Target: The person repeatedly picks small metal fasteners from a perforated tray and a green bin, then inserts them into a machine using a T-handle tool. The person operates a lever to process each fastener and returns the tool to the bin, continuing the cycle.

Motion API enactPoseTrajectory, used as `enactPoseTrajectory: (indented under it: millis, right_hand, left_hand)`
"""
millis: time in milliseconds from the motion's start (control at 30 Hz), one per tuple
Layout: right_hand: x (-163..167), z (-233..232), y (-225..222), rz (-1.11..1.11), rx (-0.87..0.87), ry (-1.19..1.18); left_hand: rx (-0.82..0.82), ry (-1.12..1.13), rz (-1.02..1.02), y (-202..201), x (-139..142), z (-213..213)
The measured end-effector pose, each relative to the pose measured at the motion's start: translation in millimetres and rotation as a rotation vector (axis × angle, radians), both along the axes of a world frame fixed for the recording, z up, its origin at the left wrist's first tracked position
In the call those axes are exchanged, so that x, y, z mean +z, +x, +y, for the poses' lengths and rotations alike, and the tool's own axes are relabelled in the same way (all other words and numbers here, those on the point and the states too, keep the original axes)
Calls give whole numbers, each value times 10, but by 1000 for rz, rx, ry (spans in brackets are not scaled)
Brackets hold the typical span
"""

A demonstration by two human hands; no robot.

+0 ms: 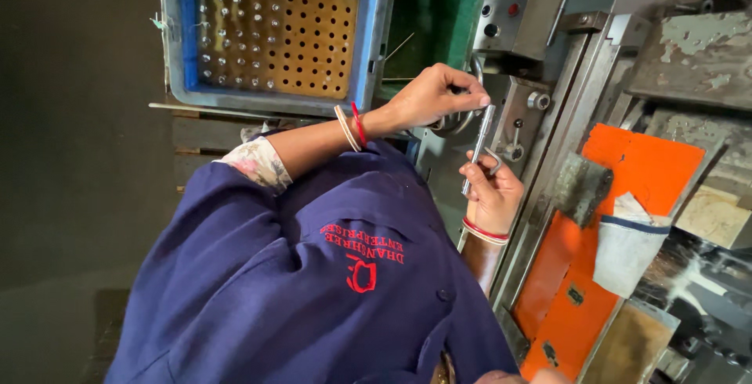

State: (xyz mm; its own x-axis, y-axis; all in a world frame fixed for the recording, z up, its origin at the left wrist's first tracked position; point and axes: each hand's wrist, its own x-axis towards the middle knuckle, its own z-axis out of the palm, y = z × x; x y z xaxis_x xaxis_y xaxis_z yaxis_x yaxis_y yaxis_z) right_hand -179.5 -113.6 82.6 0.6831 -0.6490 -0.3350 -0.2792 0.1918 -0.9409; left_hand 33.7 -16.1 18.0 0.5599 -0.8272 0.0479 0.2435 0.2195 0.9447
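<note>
Crate of blue plastic (376,31), with a brown perforated board full of small metal pins inside, stands to the left of the grey metal machine (548,63). Next comes the left hand (435,98), wearing a red thread and pale bangles at the wrist. It reaches from the crate side toward the machine front, and its fingertips are pinched together on the upper end of the slim silver metal rod (479,145). This rod stands almost upright just in front of the machine, close to a curved grey metal ring (462,124). The right hand (492,196) is below it, fingers curled around the lower, hooked end of the rod. So both hands are closed on the same rod, one at each end.

To the right of the machine front lies an orange flat panel (642,172), with a white cloth pouch (627,255) resting on it.

My judgement of the risk: the upper grip is only by fingertips, so the rod may slip or tilt if the two hands pull in different directions. The fingers are also very near the machine's edges and ring, where they could be pinched.
</note>
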Motion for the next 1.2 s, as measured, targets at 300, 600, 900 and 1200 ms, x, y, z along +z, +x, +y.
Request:
enactPoseTrajectory:
  millis: [300,600,900,1200]
  right_hand:
    - [21,8,71,52,42,-88]
    - [30,114,202,93,27,-222]
    - [111,98,380,74,98,-138]
    - [-279,-329,615,204,337,-606]
  left_hand:
    - [40,-19,-29,30,19,80]
    - [209,5,-341,124,65,173]
    - [79,15,27,191,-45,225]
    - [302,114,81,286,-493,275]
